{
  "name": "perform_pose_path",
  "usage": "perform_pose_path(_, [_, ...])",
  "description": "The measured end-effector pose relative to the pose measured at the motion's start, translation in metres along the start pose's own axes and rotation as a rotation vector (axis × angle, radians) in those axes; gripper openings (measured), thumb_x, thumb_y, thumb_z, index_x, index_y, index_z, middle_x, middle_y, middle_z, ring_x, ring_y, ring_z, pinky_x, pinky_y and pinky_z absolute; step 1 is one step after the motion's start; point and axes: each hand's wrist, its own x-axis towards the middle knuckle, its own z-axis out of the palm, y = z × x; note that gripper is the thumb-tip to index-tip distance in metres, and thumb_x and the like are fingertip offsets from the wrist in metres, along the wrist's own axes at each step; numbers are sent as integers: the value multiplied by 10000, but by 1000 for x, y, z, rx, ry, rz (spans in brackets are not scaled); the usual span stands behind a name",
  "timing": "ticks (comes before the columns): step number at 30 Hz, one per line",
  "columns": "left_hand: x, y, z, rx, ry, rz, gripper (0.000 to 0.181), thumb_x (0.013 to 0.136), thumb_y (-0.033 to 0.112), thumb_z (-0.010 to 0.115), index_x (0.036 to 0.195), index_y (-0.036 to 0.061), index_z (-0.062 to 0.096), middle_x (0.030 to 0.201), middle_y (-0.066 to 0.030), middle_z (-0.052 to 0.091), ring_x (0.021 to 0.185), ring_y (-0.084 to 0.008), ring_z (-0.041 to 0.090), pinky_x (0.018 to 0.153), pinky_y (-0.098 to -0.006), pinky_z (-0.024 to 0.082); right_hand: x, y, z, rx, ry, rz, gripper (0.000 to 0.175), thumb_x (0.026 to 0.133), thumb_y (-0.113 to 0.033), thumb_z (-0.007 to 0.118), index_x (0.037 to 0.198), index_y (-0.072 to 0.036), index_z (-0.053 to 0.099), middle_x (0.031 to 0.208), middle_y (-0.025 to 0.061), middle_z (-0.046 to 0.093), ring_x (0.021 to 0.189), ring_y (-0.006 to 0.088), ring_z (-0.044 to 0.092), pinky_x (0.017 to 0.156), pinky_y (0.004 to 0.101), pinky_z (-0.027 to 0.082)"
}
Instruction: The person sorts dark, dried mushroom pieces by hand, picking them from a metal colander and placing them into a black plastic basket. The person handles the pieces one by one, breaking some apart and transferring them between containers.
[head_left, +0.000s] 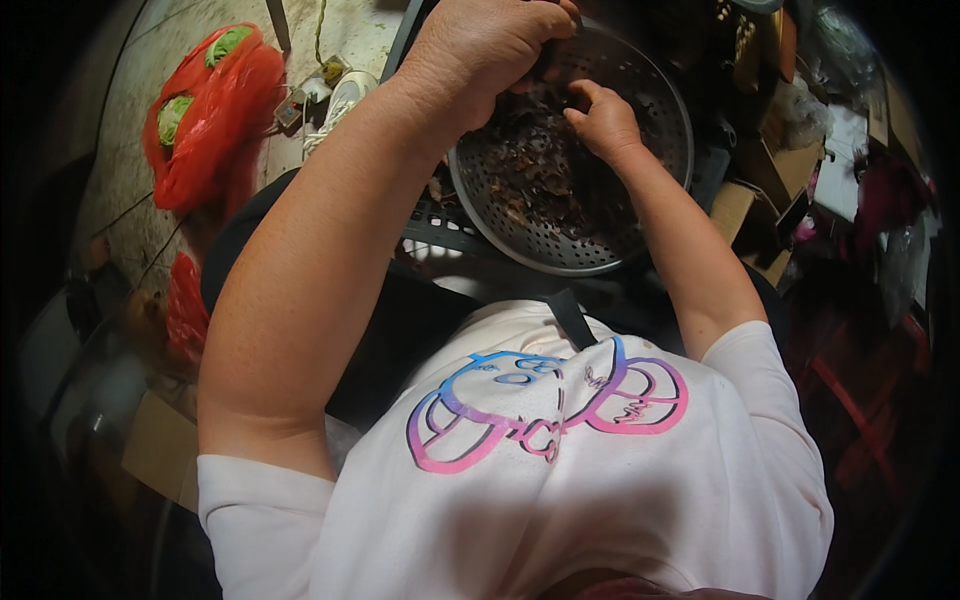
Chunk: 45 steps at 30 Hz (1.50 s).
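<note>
A round perforated metal colander (577, 259) lies before me, resting above a dark plastic crate (442, 232). Thin dark brown flaky pieces (540, 172), which I cannot identify for certain, are heaped across its middle and left. My left hand (491, 49) is raised over the colander's far left rim, fingers bent together near the top edge of the view; whether anything is between them is hidden. My right hand (606, 124) reaches inside the colander from the right, fingers curled over the dark pieces. What its fingertips touch does not show clearly.
On the floor at left is a red plastic bag (225, 127) with green leafy vegetables. A white laced shoe (349, 101) and a small box with a cord (291, 109) are beside it. Cardboard boxes (787, 165) and clear plastic bags (844, 52) crowd the right side.
</note>
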Motion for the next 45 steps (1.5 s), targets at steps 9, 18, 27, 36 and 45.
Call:
perform_pose_path(9, [-7, 8, 3, -41, -44, -51, 147, 882, 207, 719, 908, 69, 674, 672, 8, 588, 482, -60, 464, 420, -226, 309, 4, 20, 5, 377, -21, 177, 224, 867, -170, 647, 1080, -123, 702, 923, 56, 704, 832, 231, 688, 732, 349, 538])
perform_pose_path(18, [5, -26, -8, 332, -87, 37, 241, 811, 215, 774, 972, 51, 703, 716, -19, 639, 578, -96, 550, 498, -254, 406, -42, -19, -51, 1311, -195, 534, 135, 907, -202, 694, 965, -80, 687, 790, 0, 641, 636, 100, 614, 527, 210, 456])
perform_pose_path(27, [-5, -34, 2, 522, -158, -144, 212, 847, 257, 774, 979, 106, 706, 749, 9, 645, 580, -66, 552, 466, -215, 366, -63, -56, -75, 1418, -279, 319, 202, 947, -230, 669, 1044, -53, 681, 824, 11, 645, 650, 89, 604, 566, 196, 496])
perform_pose_path(36, [-20, -1, 5, 249, -4, 12, 159, 861, 182, 698, 904, 29, 693, 676, -33, 624, 516, -93, 514, 443, -249, 371, -63, -79, -90, 1546, -324, 126, 250, 949, -133, 658, 1161, -1, 651, 922, 42, 675, 740, 92, 646, 659, 204, 568])
perform_pose_path(45, [-5, 10, -6, 1, -57, 107, 117, 870, 115, 604, 809, 27, 651, 630, -49, 603, 467, -111, 512, 408, -254, 359, -36, -36, -41, 1218, -262, 387, 245, 887, -76, 673, 1123, -12, 674, 909, 44, 679, 708, 103, 628, 603, 221, 497])
